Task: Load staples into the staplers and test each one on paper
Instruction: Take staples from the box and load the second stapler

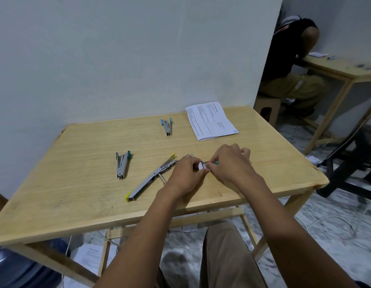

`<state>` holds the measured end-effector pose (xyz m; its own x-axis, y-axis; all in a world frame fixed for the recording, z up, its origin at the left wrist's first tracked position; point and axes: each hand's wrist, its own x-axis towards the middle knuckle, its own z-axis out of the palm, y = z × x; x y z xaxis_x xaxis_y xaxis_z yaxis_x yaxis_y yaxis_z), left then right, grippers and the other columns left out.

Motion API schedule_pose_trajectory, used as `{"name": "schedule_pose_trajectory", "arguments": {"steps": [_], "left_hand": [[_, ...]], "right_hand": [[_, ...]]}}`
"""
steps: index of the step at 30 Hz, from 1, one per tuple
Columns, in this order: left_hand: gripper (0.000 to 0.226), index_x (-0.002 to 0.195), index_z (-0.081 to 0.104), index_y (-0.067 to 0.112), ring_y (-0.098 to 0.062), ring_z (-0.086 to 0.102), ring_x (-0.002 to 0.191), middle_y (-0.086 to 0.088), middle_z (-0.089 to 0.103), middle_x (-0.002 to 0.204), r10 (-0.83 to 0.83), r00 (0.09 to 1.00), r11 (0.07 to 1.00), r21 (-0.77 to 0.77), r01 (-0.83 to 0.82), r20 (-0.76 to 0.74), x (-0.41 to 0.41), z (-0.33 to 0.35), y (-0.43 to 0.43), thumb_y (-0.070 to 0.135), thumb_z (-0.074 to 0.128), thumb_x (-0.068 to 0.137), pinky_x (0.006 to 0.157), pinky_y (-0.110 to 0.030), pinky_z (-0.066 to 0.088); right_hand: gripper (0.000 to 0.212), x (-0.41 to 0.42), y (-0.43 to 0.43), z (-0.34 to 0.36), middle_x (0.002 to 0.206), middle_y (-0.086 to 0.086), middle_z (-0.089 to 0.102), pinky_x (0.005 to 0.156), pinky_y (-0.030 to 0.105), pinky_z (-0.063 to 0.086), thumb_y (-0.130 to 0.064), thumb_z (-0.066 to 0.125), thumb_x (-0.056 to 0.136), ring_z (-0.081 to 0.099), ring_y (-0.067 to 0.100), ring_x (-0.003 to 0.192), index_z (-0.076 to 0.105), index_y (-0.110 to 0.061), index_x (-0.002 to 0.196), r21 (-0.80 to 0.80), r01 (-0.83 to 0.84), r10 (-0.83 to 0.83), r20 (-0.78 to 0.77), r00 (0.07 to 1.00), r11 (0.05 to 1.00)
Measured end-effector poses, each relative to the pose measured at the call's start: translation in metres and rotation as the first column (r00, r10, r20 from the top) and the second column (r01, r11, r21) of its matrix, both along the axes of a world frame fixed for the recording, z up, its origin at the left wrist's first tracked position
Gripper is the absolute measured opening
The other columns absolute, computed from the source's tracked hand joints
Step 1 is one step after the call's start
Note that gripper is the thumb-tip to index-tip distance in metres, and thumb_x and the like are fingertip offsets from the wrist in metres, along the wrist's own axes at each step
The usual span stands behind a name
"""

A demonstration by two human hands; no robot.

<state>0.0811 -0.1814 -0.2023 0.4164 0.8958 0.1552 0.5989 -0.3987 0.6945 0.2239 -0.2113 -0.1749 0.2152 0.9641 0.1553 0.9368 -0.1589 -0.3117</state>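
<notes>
Tabletop of pale wood (76,194) fills most of the view, set against a white wall (118,48). Second wooden table (346,69) at far right, a person in dark top (288,48) bent over it.

White printed paper sheet (211,121) lies flat at the far right of the near table, well apart from both hands.

Long metal stapler with yellow ends (149,179), swung wide open, lies diagonally at centre. Its far yellow tip sits just beside the left hand (185,175); the hand's wrist side partly covers its far end.

Closed metal stapler with dark teal trim (122,165) lies left of the open one, clear of the hands. Smaller metal stapler with light blue trim (167,126) lies further back, near the wall edge, well apart from everything.

Left hand and right hand (228,163) meet just above the table, right of the yellow stapler. Fingers of both curl inward and pinch a small white-and-grey staple box (202,165) between them; left thumb and fingertips on its near end, right fingertips on its far end. A sliver of teal shows at the right fingertips; cannot tell what it belongs to.
</notes>
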Motion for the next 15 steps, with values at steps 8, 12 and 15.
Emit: {"name": "schedule_pose_trajectory", "arguments": {"steps": [8,12,15], "left_hand": [[0.026,0.105,0.07,0.006,-0.026,0.056,0.094,-0.014,0.061,0.104,-0.003,1.0,1.0,-0.014,0.003,-0.008,-0.001,0.001,0.001,0.029,0.067,0.092,0.081,-0.036,0.045],[0.028,0.105,0.069,0.004,-0.027,0.056,0.092,-0.015,0.06,0.102,-0.001,1.0,1.0,-0.011,0.001,-0.021,-0.001,0.0,0.002,0.029,0.067,0.091,0.079,-0.035,0.044],[0.027,0.103,0.07,0.005,-0.025,0.055,0.09,-0.014,0.06,0.101,-0.001,1.0,1.0,-0.008,0.001,-0.015,-0.001,0.0,0.002,0.028,0.067,0.091,0.072,-0.031,0.039]], "right_hand": [[0.012,0.017,0.016,-0.009,0.114,-0.004,0.057,0.085,0.035,0.026,-0.05,0.062,0.087,0.038,0.026,0.119,0.07,-0.043,0.083,-0.153,-0.008,-0.01,-0.119,0.993,0.988],[0.011,0.026,0.019,-0.002,0.116,-0.006,0.055,0.086,0.036,0.032,-0.049,0.062,0.086,0.039,0.026,0.118,0.066,-0.044,0.078,-0.192,-0.083,0.06,-0.119,0.991,0.978],[0.014,0.027,0.023,0.001,0.119,-0.006,0.055,0.085,0.035,0.026,-0.05,0.062,0.087,0.04,0.025,0.118,0.065,-0.045,0.074,-0.226,-0.123,0.111,-0.063,0.992,0.966]]}}
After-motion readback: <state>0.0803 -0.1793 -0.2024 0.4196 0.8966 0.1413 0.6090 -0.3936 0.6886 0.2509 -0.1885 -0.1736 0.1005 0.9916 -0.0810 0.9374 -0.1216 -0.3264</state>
